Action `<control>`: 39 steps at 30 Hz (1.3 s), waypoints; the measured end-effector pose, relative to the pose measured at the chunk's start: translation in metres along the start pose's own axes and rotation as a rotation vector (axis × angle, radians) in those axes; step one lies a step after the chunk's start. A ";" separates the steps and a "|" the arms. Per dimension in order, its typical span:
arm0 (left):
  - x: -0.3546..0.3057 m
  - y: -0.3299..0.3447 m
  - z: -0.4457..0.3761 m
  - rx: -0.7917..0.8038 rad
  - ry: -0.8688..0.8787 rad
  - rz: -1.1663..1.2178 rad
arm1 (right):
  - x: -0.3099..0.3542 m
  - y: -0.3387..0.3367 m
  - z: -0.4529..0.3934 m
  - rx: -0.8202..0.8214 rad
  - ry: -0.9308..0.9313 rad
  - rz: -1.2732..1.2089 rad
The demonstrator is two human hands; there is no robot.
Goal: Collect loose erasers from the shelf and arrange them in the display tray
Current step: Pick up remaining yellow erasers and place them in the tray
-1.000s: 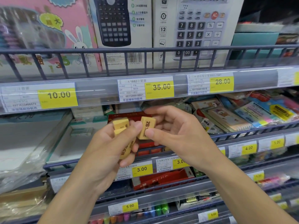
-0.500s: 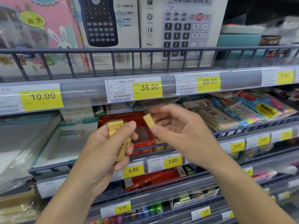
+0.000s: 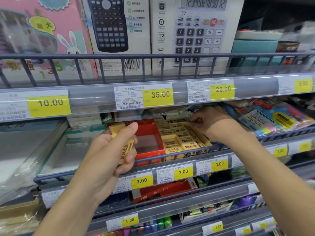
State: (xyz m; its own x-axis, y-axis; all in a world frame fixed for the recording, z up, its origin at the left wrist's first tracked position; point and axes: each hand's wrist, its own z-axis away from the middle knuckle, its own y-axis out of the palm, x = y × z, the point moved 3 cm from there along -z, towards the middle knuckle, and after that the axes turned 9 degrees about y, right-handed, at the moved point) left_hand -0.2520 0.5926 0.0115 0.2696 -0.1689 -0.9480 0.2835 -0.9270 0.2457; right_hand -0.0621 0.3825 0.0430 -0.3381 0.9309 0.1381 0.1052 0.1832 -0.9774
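Nearest the camera, the left hand [image 3: 112,152] is raised in front of the middle shelf with its fingers curled round a small stack of yellow erasers [image 3: 123,145], thumb pressed along their upper edge; printed characters show on the side of the lower one. Just beyond it sits the red display tray [image 3: 146,155], behind the shelf's wire front rail [image 3: 180,155]. The tray's left compartment shows a bare pale floor, while its right part is packed with rows of yellow erasers [image 3: 180,137] marked 2B, lying flat and touching one another. The right hand [image 3: 208,120] reaches over the far right corner of those rows, fingers bent downward at the erasers; the fingertips lie in shadow, so whether they pinch one cannot be told. To the right of the tray lie packets of coloured stationery [image 3: 276,118]. Yellow price labels [image 3: 183,172] reading 3.00 run along the rail below the tray. On the shelf above, farther back, stand two calculator boxes [image 3: 196,34] and a pink rabbit-printed box [image 3: 44,36], over tags of 10.00, 35.00 and 28.00.
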 end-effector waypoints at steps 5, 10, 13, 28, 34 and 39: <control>-0.001 -0.004 0.000 0.016 -0.013 0.022 | 0.004 0.004 -0.001 0.065 -0.042 -0.002; 0.000 -0.006 0.000 0.053 -0.016 0.031 | -0.002 0.004 0.002 0.134 -0.135 0.000; 0.000 -0.006 -0.001 0.063 -0.013 0.016 | -0.002 0.008 -0.003 0.145 -0.115 -0.014; 0.001 0.005 0.000 0.102 0.010 -0.001 | -0.001 0.002 0.016 -0.038 -0.093 -0.096; 0.000 0.009 0.002 0.116 0.029 0.004 | 0.052 0.001 0.076 0.136 -0.365 -1.027; 0.000 0.013 0.005 0.174 0.041 0.016 | 0.080 0.007 0.093 0.210 -0.445 -1.170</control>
State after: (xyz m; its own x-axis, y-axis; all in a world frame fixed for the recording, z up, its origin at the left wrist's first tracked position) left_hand -0.2525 0.5794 0.0133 0.3114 -0.1735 -0.9343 0.1159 -0.9689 0.2185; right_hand -0.1752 0.4294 0.0321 -0.4160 0.0537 0.9078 -0.6040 0.7300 -0.3199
